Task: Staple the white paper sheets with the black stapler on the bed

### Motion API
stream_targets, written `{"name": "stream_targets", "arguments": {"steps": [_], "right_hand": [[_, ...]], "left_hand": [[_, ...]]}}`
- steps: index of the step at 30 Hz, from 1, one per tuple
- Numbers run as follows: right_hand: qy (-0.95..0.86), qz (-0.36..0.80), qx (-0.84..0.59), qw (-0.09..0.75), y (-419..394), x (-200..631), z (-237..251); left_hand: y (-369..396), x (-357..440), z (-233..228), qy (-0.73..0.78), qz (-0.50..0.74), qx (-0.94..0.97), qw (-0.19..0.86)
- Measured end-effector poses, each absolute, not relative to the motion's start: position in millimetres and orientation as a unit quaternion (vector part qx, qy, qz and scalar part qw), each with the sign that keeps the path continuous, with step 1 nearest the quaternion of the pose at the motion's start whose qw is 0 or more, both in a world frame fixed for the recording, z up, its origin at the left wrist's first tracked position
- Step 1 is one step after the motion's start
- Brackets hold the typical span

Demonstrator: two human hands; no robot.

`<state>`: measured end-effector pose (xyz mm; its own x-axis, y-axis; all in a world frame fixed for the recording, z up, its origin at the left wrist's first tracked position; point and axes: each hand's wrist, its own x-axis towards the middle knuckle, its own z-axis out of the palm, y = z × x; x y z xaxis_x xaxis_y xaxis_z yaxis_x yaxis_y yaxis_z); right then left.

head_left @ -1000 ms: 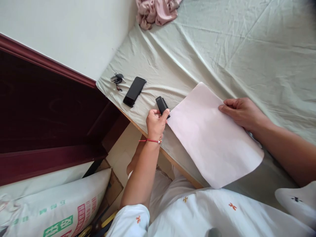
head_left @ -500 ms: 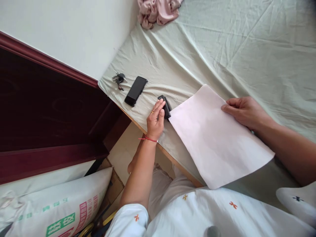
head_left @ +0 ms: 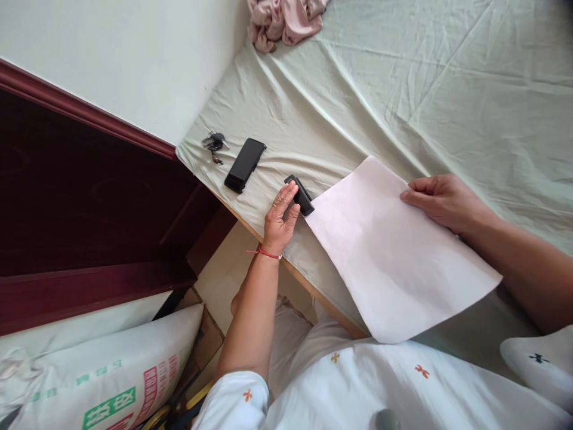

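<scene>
- One black stapler [head_left: 301,196] lies on the pale green cloth [head_left: 380,113], close to its wooden edge [head_left: 308,289]; from my head view, its near end meets a corner of the paper, though I cannot tell whether that corner sits between its jaws.
- The left hand [head_left: 280,220] rests against the stapler, fingers straight and close together, their tips on its top, thumb held apart; I see it gripping nothing.
- The white sheet of paper [head_left: 398,257] stretches from the stapler toward the wearer's white shirt [head_left: 340,388], its lower end curving.
- The right hand [head_left: 441,200] pinches the paper's far long edge between thumb and curled fingers.
- Beyond the stapler I make out a dark phone [head_left: 245,165], then a bunch of keys [head_left: 215,141] just beside it.
- Farther off, I see crumpled pink fabric [head_left: 286,24] by the wall [head_left: 125,54].
- Low on the left, a printed white sack [head_left: 111,364] leans below dark red furniture [head_left: 89,197].
</scene>
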<state>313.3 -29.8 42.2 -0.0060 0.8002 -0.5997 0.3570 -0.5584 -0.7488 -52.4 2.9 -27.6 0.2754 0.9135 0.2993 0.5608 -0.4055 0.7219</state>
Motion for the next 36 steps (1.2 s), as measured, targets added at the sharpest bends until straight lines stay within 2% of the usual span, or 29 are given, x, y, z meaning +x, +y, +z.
{"name": "stream_targets", "arguments": {"steps": [19,26,30,34,36], "right_hand": [[-0.444,0.543,-0.682,0.206,-30,313,43],[-0.521,0.522,-0.653,0.172,-26,322,33],[-0.538,0.559,-0.609,0.164,-28,330,24],[-0.487,0.618,-0.583,0.203,-40,329,24],[-0.472,0.640,-0.560,0.231,-48,326,27]], "left_hand": [[4,-46,-22,0.502,0.321,0.776,0.204],[6,-42,-24,0.507,0.342,0.756,0.234],[-15,-41,-23,0.558,0.403,0.668,0.282],[-70,-41,-17,0.625,0.501,0.512,0.310],[-104,-39,-12,0.628,0.513,0.450,0.374]]}}
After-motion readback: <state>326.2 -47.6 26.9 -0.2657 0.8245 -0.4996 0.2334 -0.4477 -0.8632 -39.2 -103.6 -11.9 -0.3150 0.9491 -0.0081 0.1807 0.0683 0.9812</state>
